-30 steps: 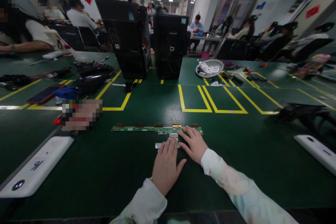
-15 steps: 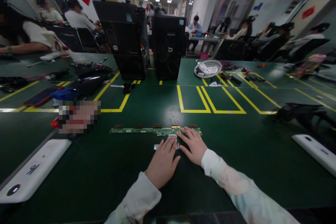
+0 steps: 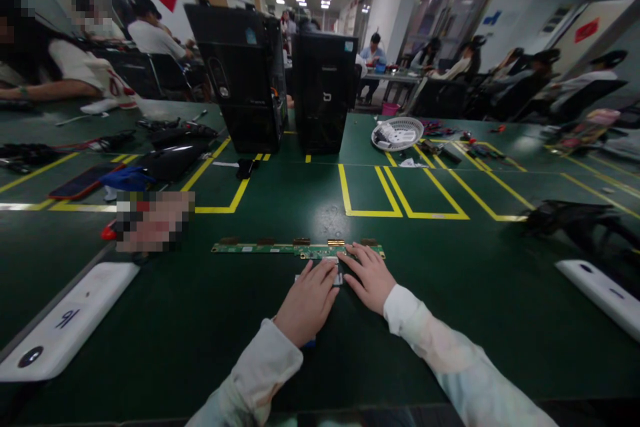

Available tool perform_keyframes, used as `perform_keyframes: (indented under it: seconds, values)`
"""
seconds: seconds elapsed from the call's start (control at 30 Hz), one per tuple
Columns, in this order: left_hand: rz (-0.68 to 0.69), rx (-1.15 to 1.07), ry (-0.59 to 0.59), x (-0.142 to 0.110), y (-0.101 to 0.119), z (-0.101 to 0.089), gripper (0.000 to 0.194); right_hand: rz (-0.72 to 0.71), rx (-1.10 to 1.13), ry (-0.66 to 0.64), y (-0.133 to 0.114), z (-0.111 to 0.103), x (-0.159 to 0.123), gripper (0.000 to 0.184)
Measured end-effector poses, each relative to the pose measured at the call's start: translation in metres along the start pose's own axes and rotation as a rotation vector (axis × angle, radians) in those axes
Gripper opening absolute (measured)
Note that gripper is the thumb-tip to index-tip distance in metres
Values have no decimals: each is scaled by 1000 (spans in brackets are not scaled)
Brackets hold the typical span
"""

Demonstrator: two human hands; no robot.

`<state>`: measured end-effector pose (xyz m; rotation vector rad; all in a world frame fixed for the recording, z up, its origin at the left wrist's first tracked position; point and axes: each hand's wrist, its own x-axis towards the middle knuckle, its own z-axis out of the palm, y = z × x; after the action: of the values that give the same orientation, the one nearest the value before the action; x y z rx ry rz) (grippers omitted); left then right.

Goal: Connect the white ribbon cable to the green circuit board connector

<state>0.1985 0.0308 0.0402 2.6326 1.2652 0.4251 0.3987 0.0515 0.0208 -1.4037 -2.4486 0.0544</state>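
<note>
A long, narrow green circuit board (image 3: 260,249) lies crosswise on the table, with copper-coloured tabs along its far edge. My left hand (image 3: 306,300) rests palm down just in front of the board's middle, fingers stretched toward a white connector. Under those fingers is a small silvery flat piece (image 3: 339,278), mostly covered. A bit of something blue (image 3: 311,343) shows beneath the heel of this hand; its kind is hidden. My right hand (image 3: 371,280) is open, its fingertips touching the board's right part and its thumb spread toward the silvery piece.
Two black computer towers (image 3: 323,93) stand at the back. A white basket (image 3: 397,133) of parts sits to their right. White devices lie left (image 3: 65,320) and right (image 3: 600,293). Cables and a phone (image 3: 87,180) are on the left; a black bundle (image 3: 570,227) is on the right. Co-workers sit beyond.
My left hand has turned and shifted slightly left and down, its thumb drawing nearer the fingers. The blue bit has come into view under it. My right hand stays almost still on the board.
</note>
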Motion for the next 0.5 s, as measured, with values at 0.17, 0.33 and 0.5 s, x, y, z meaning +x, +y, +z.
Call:
perform_keyframes:
  seconds: [0.17,0.33,0.5]
  values:
    - [-32,43,118,-15,-15,-25,44,-15,-33,7,3,6,-1,45]
    - [-201,93,87,-65,-59,-40,45,-25,-42,1,6,9,-1,47]
    - [-344,132,119,-122,-94,-36,48,-60,-48,9,0,0,0,47]
